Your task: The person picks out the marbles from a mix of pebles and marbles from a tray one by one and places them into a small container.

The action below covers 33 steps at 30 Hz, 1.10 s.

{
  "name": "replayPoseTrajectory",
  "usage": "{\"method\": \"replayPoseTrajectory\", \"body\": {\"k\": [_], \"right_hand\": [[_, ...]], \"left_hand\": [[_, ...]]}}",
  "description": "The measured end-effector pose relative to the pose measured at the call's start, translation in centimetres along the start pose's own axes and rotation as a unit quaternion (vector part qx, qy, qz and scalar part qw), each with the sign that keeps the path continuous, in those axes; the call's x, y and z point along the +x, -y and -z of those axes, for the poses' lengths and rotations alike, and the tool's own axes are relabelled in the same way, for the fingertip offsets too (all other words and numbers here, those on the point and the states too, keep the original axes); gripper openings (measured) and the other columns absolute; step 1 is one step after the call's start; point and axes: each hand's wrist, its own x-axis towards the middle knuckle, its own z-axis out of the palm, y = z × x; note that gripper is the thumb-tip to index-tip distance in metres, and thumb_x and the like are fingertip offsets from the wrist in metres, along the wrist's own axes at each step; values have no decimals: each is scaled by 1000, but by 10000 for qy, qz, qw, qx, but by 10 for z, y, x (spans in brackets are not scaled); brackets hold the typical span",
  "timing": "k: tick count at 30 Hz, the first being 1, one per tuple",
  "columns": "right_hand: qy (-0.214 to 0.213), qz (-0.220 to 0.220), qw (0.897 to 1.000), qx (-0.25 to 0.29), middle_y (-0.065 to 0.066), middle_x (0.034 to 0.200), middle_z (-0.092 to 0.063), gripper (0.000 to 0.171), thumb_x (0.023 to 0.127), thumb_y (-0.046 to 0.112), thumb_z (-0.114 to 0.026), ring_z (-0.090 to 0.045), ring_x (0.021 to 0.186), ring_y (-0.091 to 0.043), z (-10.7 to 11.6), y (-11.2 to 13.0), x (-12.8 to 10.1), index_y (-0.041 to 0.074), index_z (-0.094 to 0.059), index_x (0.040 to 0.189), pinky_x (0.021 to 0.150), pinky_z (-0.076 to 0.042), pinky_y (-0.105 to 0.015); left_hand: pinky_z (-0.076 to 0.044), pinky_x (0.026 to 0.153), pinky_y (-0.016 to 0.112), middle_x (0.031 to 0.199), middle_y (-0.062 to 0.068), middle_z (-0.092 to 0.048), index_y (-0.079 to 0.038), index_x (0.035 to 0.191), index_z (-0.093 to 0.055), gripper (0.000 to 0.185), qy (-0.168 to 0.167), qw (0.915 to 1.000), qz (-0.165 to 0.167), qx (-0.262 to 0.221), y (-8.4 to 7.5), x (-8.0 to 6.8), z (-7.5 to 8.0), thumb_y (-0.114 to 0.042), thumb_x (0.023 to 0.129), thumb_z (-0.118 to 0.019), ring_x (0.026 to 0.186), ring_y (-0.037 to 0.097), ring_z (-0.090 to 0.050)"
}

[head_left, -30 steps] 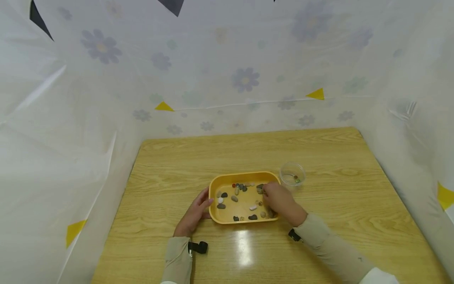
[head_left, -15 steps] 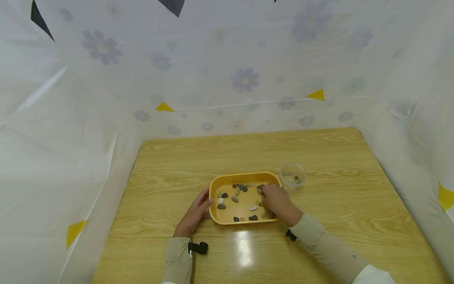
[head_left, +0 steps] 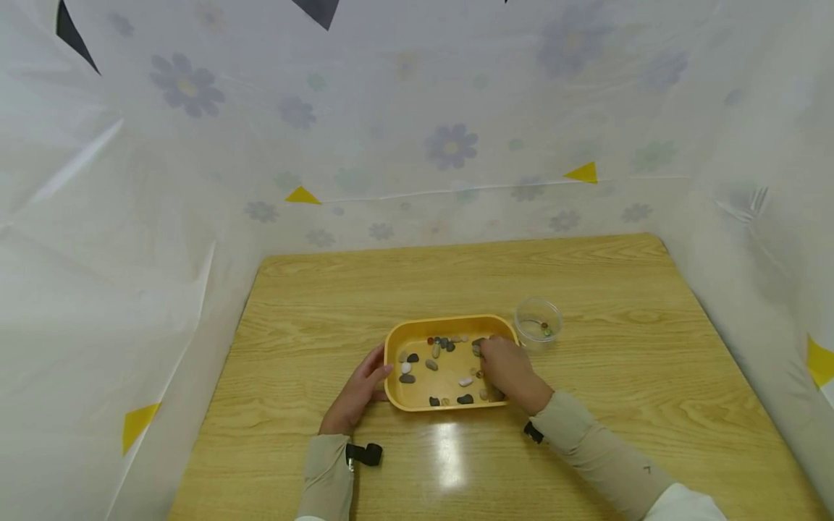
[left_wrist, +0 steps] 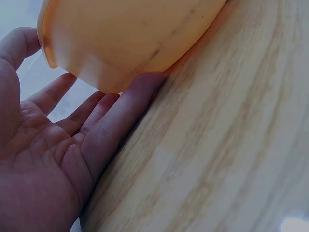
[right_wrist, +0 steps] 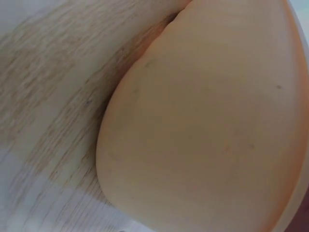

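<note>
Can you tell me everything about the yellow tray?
The yellow tray is a shallow oblong with rounded corners and a raised rim. It looks like plastic, with faint dark marks on its outer wall. It sits upright on the wood-grain table, with light and dark pebbles scattered inside. The person's left grip holds its left end by the rim, and the right grip reaches inside its right end.

- Saw tray (head_left: 445,380) on table (head_left: 358,304), stones (head_left: 431,365) inside.
- Found cup (head_left: 526,327) right of tray, beads (head_left: 546,332) inside.
- Noted left hand (head_left: 358,383) at left end, right hand (head_left: 512,367) at right.
</note>
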Motion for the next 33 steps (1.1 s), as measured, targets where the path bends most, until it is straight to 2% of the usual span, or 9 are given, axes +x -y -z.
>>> {"method": "replayPoseTrajectory", "body": {"k": [11,19,29,33], "right_hand": [[48,131,9999,-102,-3,64,-51,19,86,5,-62,-47,53,-14,1,1,1,9,-62,67,41,-40,-26],[-11,343,9994,88,-2,63,-52,23,84,2,-63,-44,52,-12,1,0,-2,11,-58,63,42,-37,-25],[159,237,9995,146,1,60,-49,29,82,1,-63,-42,51,-11,0,-1,-1,15,-52,59,42,-35,-24],[155,224,9987,427,1,61,-48,27,83,2,-59,-41,52,-13,2,-3,-3,14,-53,60,45,-36,-25]], "left_hand": [[-53,77,48,148,15,-27,-15,148,-23,53,27,10000,-76,3,1,1,0,-19,100,-44,114,40,-49],[-53,77,49,147,16,-28,-15,148,-24,53,18,10000,-85,-5,2,1,1,-19,100,-45,113,40,-49],[-53,76,50,146,17,-29,-14,148,-24,53,3,10000,-82,-20,2,0,0,-18,99,-45,113,42,-49],[-53,75,50,145,17,-30,-14,148,-25,52,-31,9999,-94,-41,10,4,4,-18,99,-45,111,41,-50]]}}
